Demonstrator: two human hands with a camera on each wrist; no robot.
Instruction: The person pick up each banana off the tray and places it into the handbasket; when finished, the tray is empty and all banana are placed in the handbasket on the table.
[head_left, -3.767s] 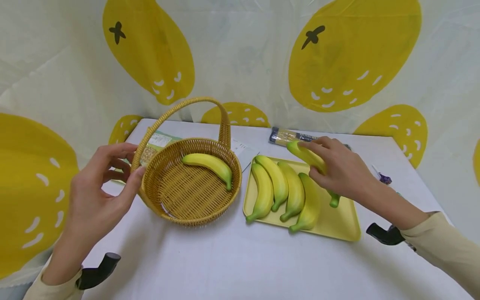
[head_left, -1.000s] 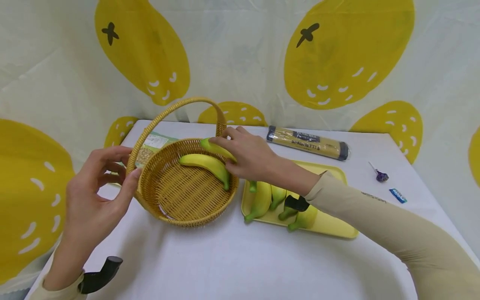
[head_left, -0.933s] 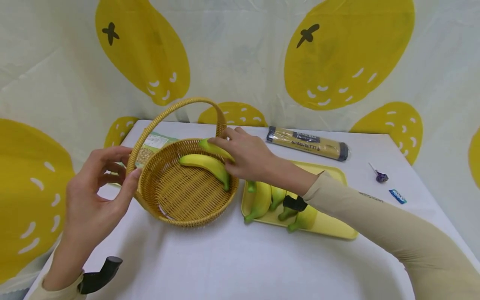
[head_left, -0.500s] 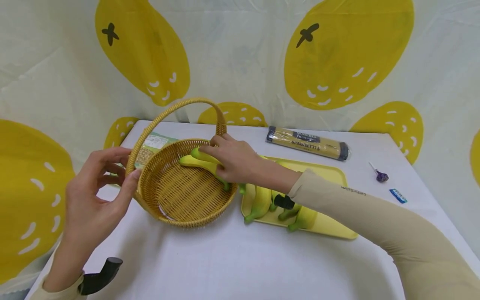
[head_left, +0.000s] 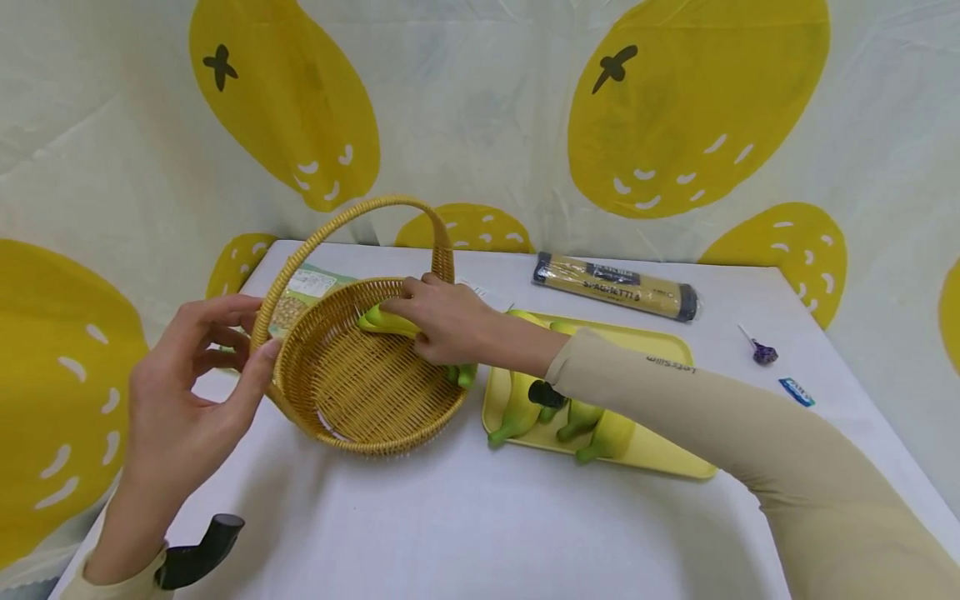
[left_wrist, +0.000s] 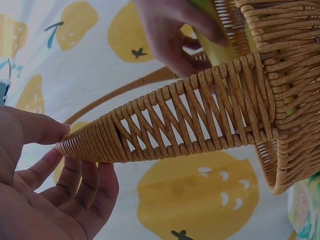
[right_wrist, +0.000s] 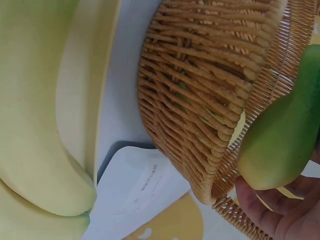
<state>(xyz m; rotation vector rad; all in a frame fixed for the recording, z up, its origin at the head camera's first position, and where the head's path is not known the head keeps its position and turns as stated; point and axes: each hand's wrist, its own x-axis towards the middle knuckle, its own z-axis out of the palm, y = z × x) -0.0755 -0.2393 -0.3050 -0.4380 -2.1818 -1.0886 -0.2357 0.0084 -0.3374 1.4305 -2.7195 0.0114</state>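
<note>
A woven basket [head_left: 330,417] with a tall handle stands left of centre. My right hand [head_left: 438,325] reaches into it and grips a yellow-green banana [head_left: 375,317], lowered onto the back of the basket floor. A second banana lies right beside it, mostly hidden under the hand. The right wrist view shows the held banana [right_wrist: 285,145] close to the basket's wall [right_wrist: 210,100]. My left hand [head_left: 251,329] is at the basket's left side, thumb resting on the rim [left_wrist: 200,120] and fingers loosely curved beside it. A yellow tray [head_left: 667,454] holds several bananas [head_left: 517,408].
A spaghetti packet [head_left: 615,287] lies behind the tray. A lollipop [head_left: 762,351] and a small blue packet [head_left: 795,391] lie at the right. A green packet [head_left: 303,287] and a white card [head_left: 480,292] sit behind the basket. A yellow-patterned cloth hangs at the back.
My right hand carried a banana from the tray leftward over the basket's rim and lowered it beside the banana lying there. The left hand has stayed at the rim.
</note>
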